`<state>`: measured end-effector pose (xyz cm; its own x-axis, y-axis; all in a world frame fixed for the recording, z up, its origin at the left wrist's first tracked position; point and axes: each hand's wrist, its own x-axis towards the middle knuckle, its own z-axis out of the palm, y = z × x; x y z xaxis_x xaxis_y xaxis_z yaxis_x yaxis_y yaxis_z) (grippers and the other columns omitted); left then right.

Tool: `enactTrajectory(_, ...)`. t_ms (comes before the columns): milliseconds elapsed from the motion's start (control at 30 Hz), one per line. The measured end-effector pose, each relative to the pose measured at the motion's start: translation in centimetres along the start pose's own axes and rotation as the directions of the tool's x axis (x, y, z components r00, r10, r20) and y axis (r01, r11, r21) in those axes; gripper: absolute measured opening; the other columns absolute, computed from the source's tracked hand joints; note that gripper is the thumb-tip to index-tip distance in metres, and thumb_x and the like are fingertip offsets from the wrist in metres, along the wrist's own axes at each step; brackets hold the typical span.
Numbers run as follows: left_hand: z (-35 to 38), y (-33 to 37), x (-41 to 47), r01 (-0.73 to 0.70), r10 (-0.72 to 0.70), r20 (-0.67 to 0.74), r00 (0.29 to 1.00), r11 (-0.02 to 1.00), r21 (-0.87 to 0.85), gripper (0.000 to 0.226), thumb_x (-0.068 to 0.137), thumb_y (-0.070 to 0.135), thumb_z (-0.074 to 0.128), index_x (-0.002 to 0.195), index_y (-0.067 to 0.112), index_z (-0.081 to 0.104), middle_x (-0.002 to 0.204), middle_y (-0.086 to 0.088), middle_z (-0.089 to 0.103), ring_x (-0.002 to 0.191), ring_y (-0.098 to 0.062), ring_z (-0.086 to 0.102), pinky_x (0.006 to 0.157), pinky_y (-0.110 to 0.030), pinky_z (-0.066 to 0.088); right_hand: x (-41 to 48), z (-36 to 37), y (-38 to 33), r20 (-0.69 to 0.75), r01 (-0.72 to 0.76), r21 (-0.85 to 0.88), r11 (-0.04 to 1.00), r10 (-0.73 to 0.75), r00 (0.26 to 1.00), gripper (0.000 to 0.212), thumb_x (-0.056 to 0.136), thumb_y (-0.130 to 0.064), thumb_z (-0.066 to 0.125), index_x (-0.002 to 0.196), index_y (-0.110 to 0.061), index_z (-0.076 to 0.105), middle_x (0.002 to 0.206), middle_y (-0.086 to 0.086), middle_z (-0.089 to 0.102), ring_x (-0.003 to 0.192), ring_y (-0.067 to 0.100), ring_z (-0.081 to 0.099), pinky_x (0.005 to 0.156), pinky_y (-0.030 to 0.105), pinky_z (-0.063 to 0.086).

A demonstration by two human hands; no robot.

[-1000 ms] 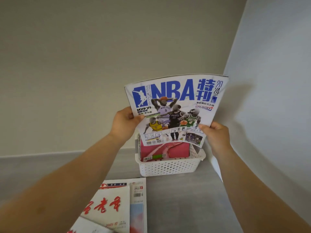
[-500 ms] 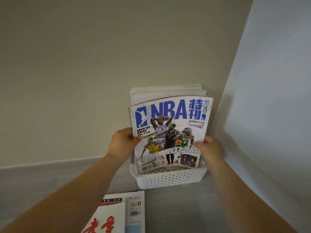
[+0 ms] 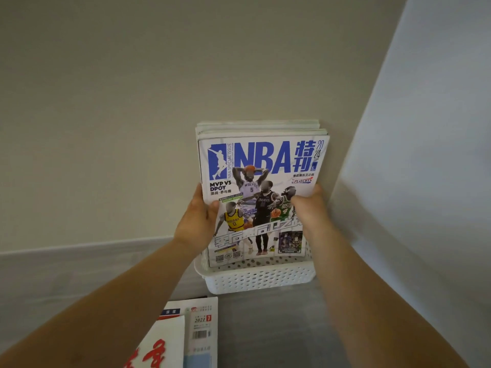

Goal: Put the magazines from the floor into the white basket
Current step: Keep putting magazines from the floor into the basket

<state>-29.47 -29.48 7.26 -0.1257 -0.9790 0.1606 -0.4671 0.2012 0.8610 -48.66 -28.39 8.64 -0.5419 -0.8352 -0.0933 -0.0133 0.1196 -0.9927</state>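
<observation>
Beige wall (image 3: 132, 102) behind, the glossy NBA magazine (image 3: 263, 166) has sunk into the white perforated plastic basket (image 3: 260, 280); left hand (image 3: 198, 221) and right hand (image 3: 310, 211) still grasp its edges, release due

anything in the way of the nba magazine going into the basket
Nothing visible. The NBA magazine, gripped by the left hand and right hand, already has its lower edge inside the basket, in front of the other magazines standing there.

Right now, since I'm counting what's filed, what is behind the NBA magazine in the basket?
Only the top edges of other magazines show behind the NBA magazine; their covers and exact number are hidden by it.
</observation>
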Motion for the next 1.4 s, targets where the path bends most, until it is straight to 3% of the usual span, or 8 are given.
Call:
enactTrajectory(200, -0.3, -0.3, 0.2, -0.003, 0.003, 0.0, 1.0, 0.989, 0.148, 0.042, 0.093, 0.028, 0.036, 0.133, 0.021, 0.024, 0.127, -0.01, 0.055, 0.097, -0.026, 0.058, 0.066, -0.034, 0.047, 0.1, -0.3, 0.6, 0.025, 0.027, -0.057, 0.998, -0.026, 0.999, 0.049, 0.081, 0.004, 0.047, 0.125, -0.015, 0.039, 0.119, 0.007, 0.054, 0.093, 0.015, 0.047, 0.06, 0.02, 0.037)
enactTrajectory(367, -1.8, -0.4, -1.1, 0.093, -0.112, 0.09, 0.99, 0.976, 0.196, 0.06, 0.087, 0.028, 0.05, 0.139, 0.025, 0.02, 0.142, -0.007, 0.04, 0.126, -0.028, 0.042, 0.096, -0.045, 0.042, -2.6, -0.4, 0.2, -0.064, 0.111, 0.013, 0.994, -0.11, 0.992, 0.056, 0.08, 0.005, 0.051, 0.127, -0.016, 0.03, 0.113, 0.001, 0.055, 0.094, 0.015, 0.054, 0.075, 0.027, 0.045)
enactTrajectory(500, -4.1, -1.8, -5.6, 0.111, -0.131, 0.067, 0.989, 0.963, 0.246, 0.051, 0.087, 0.026, 0.052, 0.135, 0.021, 0.035, 0.147, -0.004, 0.033, 0.132, -0.021, 0.033, 0.107, -0.033, 0.028, -7.3, 0.2, 0.5, -0.088, 0.261, -0.09, 0.961, -0.269, 0.959, 0.058, 0.077, 0.004, 0.05, 0.125, -0.024, 0.032, 0.121, -0.004, 0.054, 0.1, 0.012, 0.056, 0.085, 0.034, 0.049)
enactTrajectory(700, -9.5, -5.8, -16.6, 0.251, -0.263, 0.026, 0.964, 0.942, 0.222, 0.029, 0.085, 0.017, 0.056, 0.114, 0.018, 0.058, 0.127, -0.002, 0.055, 0.099, -0.013, 0.052, 0.078, -0.006, 0.035, -17.7, 0.7, 4.2, 0.095, 0.309, -0.358, 0.881, -0.295, 0.951, 0.066, 0.079, 0.0, 0.055, 0.137, -0.012, 0.026, 0.144, 0.009, 0.034, 0.134, 0.022, 0.029, 0.11, 0.031, 0.022)
enactTrajectory(867, -14.4, -10.3, -25.9, 0.439, -0.452, -0.019, 0.892, 0.852, 0.285, 0.043, 0.08, 0.011, 0.061, 0.122, 0.008, 0.05, 0.134, -0.013, 0.047, 0.1, -0.03, 0.057, 0.083, -0.033, 0.044, -27.1, 1.6, 9.8, 0.333, 0.319, -0.616, 0.72, -0.129, 0.934, 0.062, 0.085, -0.023, 0.053, 0.139, -0.016, 0.023, 0.15, 0.006, 0.025, 0.139, 0.021, 0.019, 0.114, 0.033, 0.015)
enactTrajectory(967, -16.7, -12.1, -29.8, 0.545, -0.562, -0.045, 0.826, 0.776, 0.316, 0.051, 0.08, 0.017, 0.062, 0.127, 0.01, 0.044, 0.135, -0.013, 0.044, 0.072, -0.028, 0.063, 0.051, -0.022, 0.048, -30.9, 2.3, 12.8, 0.504, 0.442, -0.699, 0.563, -0.052, 0.862, 0.062, 0.087, -0.043, 0.044, 0.139, -0.026, 0.015, 0.154, -0.002, 0.012, 0.141, 0.018, 0.008, 0.116, 0.035, 0.006)
enactTrajectory(1133, -18.1, -13.5, -33.0, 0.505, -0.565, -0.021, 0.825, 0.72, 0.476, 0.056, 0.081, 0.026, 0.059, 0.131, 0.015, 0.038, 0.139, -0.009, 0.042, 0.125, -0.026, 0.041, 0.1, -0.031, 0.036, -33.2, 2.8, 15.1, 0.562, 0.531, -0.774, 0.346, -0.013, 0.827, 0.061, 0.088, -0.055, 0.027, 0.141, -0.029, 0.014, 0.155, -0.008, 0.002, 0.142, 0.013, -0.002, 0.115, 0.04, -0.001)
enactTrajectory(1400, -20.4, -13.2, -33.0, 0.663, -0.698, 0.041, 0.715, 0.696, 0.276, 0.04, 0.078, 0.013, 0.062, 0.115, 0.006, 0.049, 0.103, -0.013, 0.057, 0.086, -0.023, 0.047, 0.074, -0.03, 0.036, -33.3, 2.8, 14.6, 0.548, 0.512, -0.773, 0.373, -0.013, 0.836, 0.065, 0.087, -0.054, 0.035, 0.141, -0.026, 0.011, 0.154, -0.007, 0.008, 0.141, 0.014, 0.002, 0.116, 0.038, 0.0)
